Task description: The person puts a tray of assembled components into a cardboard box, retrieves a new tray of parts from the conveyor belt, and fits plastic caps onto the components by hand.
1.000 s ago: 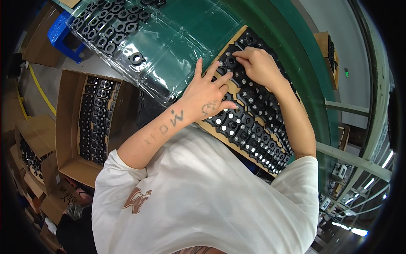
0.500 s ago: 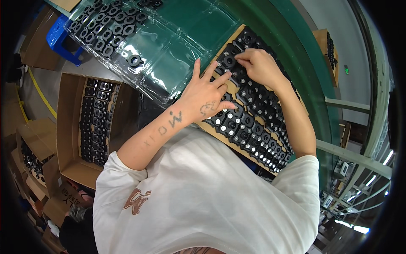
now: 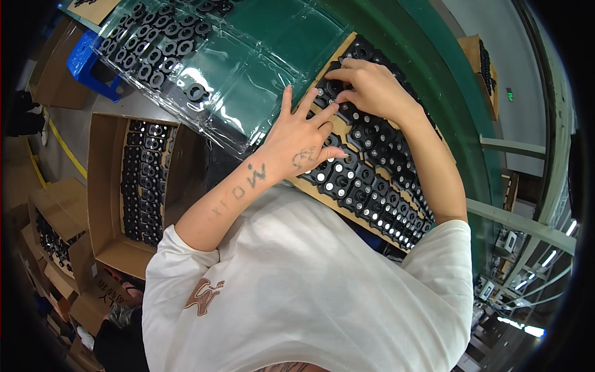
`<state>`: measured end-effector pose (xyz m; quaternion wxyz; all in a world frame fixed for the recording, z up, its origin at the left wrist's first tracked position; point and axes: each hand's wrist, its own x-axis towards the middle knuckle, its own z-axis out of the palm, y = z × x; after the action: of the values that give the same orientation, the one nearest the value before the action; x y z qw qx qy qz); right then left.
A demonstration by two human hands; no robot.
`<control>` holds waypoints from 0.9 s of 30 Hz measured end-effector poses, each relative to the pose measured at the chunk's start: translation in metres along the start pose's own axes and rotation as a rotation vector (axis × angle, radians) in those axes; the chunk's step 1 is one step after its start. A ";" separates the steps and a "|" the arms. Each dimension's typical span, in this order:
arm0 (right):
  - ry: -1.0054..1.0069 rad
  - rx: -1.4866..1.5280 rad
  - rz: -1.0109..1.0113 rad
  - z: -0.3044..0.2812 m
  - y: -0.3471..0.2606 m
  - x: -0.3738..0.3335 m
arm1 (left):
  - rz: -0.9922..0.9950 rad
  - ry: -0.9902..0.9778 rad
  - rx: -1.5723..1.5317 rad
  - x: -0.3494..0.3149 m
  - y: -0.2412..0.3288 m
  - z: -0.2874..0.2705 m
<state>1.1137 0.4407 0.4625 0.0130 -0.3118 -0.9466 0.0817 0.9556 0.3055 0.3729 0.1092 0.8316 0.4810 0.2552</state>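
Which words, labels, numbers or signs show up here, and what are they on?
Left forearm: dark marks, not copied.
White shirt: brown emblem; tiny lettering beside it unreadable.
Lower-left cardboard box: dark writing, not copied.
Green panel at right: too small to read.

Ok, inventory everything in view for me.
Worktable: one, green, upper centre to right
Plastic sheet: one, clear, over worktable
Ring-shaped parts: dozens, black, upper left, on plastic sheet
Cardboard sheet: one, brown, centre right
Fittings: many, black, some silver-topped, on cardboard sheet
Cardboard boxes: several, brown, left and right
Plastic stool: one, blue, upper left
Floor line: at least one, yellow, left
Metal frame: one, grey, right
Lights: several, white, lower right
T-shirt: one, white, lower centre
Left hand: one, bare, spread over fittings
Right hand: one, bare, at fittings
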 end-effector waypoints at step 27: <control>0.108 0.138 0.037 0.011 -0.044 0.040 | -0.007 -0.081 -0.032 -0.002 0.006 -0.017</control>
<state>1.0547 0.4277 0.4582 0.0838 -0.3315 -0.9307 0.1303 0.9499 0.2994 0.3888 0.1428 0.8378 0.4749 0.2284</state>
